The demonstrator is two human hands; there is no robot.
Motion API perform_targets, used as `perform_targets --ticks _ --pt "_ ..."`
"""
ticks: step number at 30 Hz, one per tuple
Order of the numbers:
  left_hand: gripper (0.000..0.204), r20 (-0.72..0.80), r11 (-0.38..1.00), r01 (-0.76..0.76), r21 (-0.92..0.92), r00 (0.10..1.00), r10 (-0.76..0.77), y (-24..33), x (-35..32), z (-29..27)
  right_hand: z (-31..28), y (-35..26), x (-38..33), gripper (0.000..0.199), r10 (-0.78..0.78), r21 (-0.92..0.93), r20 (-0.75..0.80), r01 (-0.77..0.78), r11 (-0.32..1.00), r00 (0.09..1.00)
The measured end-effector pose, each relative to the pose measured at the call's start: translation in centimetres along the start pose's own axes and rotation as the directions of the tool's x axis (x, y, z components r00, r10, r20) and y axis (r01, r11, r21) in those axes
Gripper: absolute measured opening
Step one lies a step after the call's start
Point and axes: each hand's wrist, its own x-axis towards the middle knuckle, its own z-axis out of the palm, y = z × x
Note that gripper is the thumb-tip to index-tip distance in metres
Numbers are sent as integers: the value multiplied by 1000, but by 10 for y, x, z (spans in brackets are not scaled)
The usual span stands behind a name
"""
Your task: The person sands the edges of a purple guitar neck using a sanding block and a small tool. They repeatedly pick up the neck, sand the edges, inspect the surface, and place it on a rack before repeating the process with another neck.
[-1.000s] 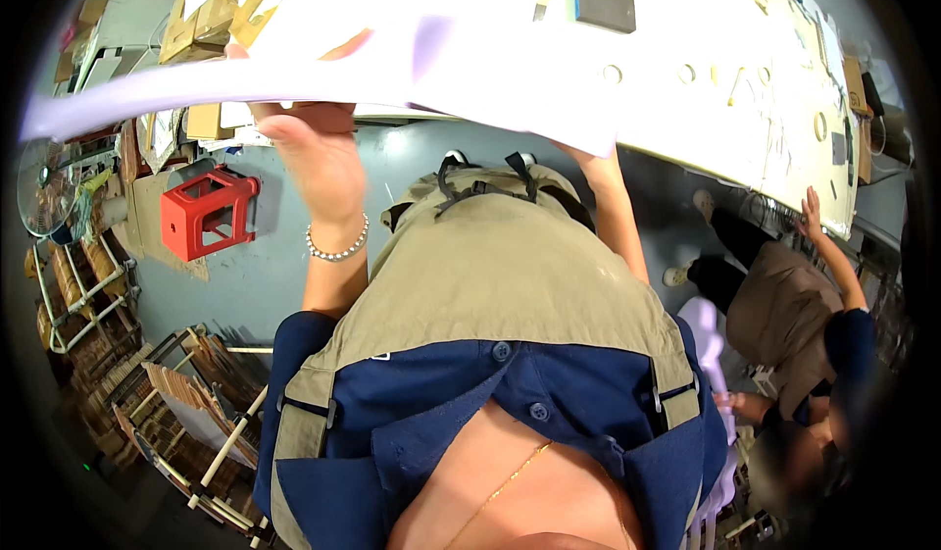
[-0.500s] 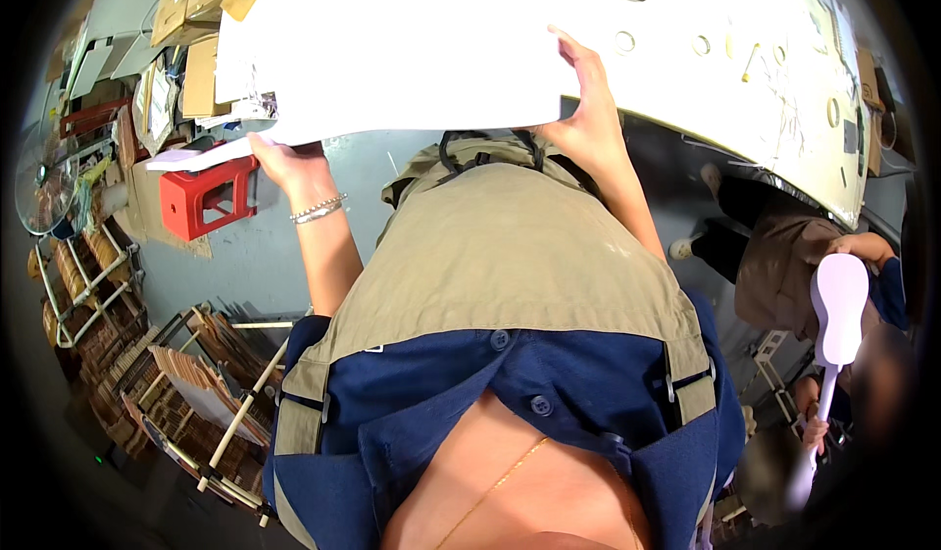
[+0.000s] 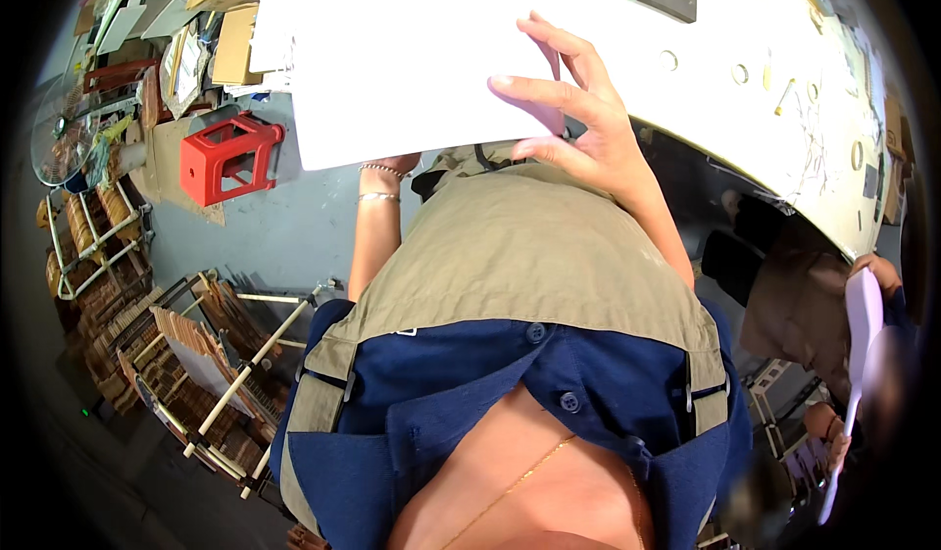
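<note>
Right hand (image 3: 596, 124) at panel (image 3: 421, 84) — boxes (image 3: 237, 45) leftward.

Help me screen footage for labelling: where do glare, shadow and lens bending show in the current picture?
Head view: glare washes the pale panel nearly featureless; a lilac shadow falls on it by the right hand; the table curves along its edge; corners go black.
</note>
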Motion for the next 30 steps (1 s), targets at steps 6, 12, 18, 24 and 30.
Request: perform_targets --ticks 6,12,18,24,30 --pt "43 26 992 -107 69 994 105 50 4 -6 -23 53 -23 72 119 -36 -192 -128 991 974" --pt "22 -38 901 -429 -64 903 427 79 -4 79 3 106 -52 110 459 554 -124 -322 768 880" --pt "32 93 809 -587 -5 806 585 87 -2 109 10 105 -48 115 632 720 -109 -378 583 767" --pt "42 191 715 -692 100 718 669 82 -13 141 -6 94 -45 117 432 276 -319 -353 894 844" --pt "51 481 547 -799 249 592 646 68 -33 177 -22 70 -35 113 242 -376 -382 -389 841 892"
